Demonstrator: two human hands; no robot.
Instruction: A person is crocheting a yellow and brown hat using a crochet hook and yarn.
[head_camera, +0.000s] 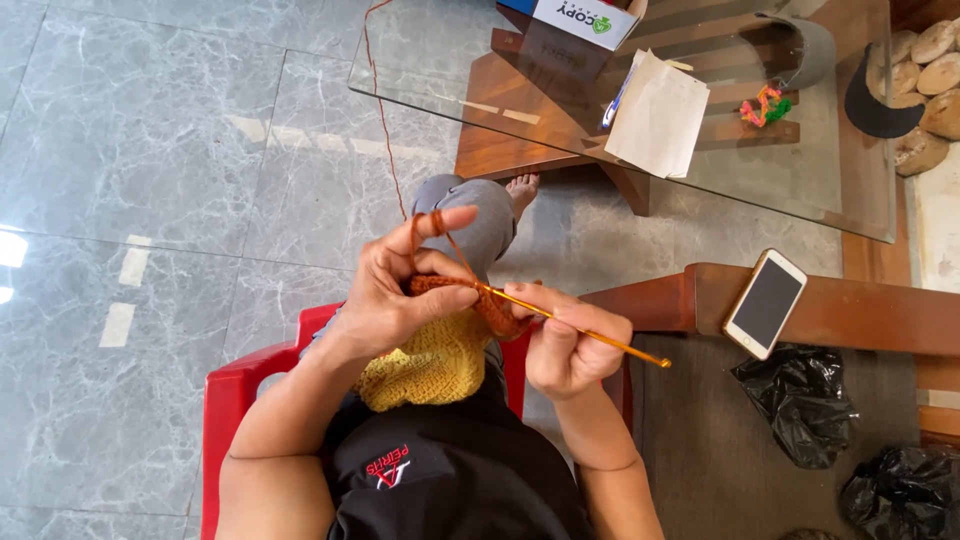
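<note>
Orange yarn looped over left hand pinching crochet piece, right hand gripping gold hook.

Crochet piece: yellow textured body hanging below the left hand, with an orange top edge pinched between that hand's thumb and fingers. Orange yarn: looped over the raised left index finger, running upward from it. Crochet hook: thin, golden, gripped in the right hand, tip in the orange edge, rear end projecting past the right hand.
</note>
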